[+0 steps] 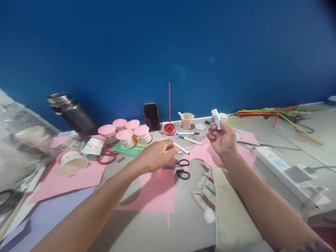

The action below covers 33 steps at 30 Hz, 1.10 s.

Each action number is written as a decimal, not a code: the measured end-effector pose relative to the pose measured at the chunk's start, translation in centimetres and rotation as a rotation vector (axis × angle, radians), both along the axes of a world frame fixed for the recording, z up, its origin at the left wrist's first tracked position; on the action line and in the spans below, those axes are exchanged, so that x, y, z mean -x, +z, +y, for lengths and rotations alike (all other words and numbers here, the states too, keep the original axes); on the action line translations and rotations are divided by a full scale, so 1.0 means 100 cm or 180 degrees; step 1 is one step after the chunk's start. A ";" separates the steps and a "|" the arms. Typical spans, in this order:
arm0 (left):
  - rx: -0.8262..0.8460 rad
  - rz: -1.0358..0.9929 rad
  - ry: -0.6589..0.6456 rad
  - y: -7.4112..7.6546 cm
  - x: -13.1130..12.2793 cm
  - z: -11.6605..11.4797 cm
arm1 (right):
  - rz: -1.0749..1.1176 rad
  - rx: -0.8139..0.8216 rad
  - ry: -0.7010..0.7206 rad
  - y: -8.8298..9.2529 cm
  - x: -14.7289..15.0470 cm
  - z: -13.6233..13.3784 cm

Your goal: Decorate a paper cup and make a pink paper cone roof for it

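- Glue stick (216,119) is up in the air over the far side of the table (187,224), tilted a bit, in the right hand (223,138).
- Right grip: fingers and thumb closed around the lower part of the stick, so it's properly held.
- Left hand (157,154) is over the middle of the table, fingers curled in. Can't tell if that grip has hold of anything, the fingertips are too blurry.
- Just beside the left hand there's a pair of black scissors (176,167), plus a few markers (190,140) lying a little farther back.
- Nearer the edge is a pink sheet (160,196) with a round hole cut out.
- To the left, a bunch of paper cups (126,142) wearing pink paper discs, some standing on or by a green sheet (131,150). Another cup (75,163) lies tipped over on pink paper.
- Along the back: dark flask (75,113) leaning, phone (151,117) propped up, red jar (169,130) with a stick poking out.
- Far right: white power strip (275,162) and some colourful sticks (257,112).
- Behind everything, a blue wall (168,42).
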<state>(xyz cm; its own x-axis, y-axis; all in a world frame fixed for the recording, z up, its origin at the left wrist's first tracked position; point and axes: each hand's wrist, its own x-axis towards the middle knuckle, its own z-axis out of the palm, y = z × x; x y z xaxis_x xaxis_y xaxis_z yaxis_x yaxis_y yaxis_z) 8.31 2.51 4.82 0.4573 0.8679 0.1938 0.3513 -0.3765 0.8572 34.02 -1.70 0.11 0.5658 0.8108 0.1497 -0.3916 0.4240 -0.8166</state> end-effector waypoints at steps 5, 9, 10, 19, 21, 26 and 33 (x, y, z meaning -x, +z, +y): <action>0.0259 0.0383 -0.0813 -0.029 -0.112 0.017 | -0.0409 -0.0472 -0.0835 0.019 -0.020 -0.011; 0.0440 0.0437 -0.0744 -0.049 -0.195 0.020 | -0.0844 -0.0803 -0.2104 0.027 -0.061 -0.019; 0.0466 0.0483 -0.0645 -0.053 -0.208 0.020 | -0.0815 -0.0780 -0.2259 0.026 -0.070 -0.019; 0.0396 0.0424 -0.0319 -0.070 -0.253 0.031 | -0.0432 -0.0421 -0.2173 -0.002 -0.095 -0.001; 0.0401 0.0294 -0.0385 -0.065 -0.250 0.032 | -0.0331 -0.0315 -0.2055 -0.003 -0.095 0.000; 0.0510 -0.0155 -0.0920 -0.034 -0.190 0.036 | -0.0085 0.0112 -0.1424 -0.004 -0.088 0.005; 0.1069 -0.1347 -0.0983 -0.020 -0.044 0.022 | -0.0164 0.0875 0.0105 -0.012 -0.004 0.010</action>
<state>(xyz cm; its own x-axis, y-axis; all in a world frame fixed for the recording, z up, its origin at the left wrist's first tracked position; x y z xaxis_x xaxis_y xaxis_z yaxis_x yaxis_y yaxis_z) 12.71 4.75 2.80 0.6401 0.7529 0.1526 -0.1269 -0.0922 0.9876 34.42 -0.69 -1.14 0.5359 0.8428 -0.0507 -0.3565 0.1715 -0.9184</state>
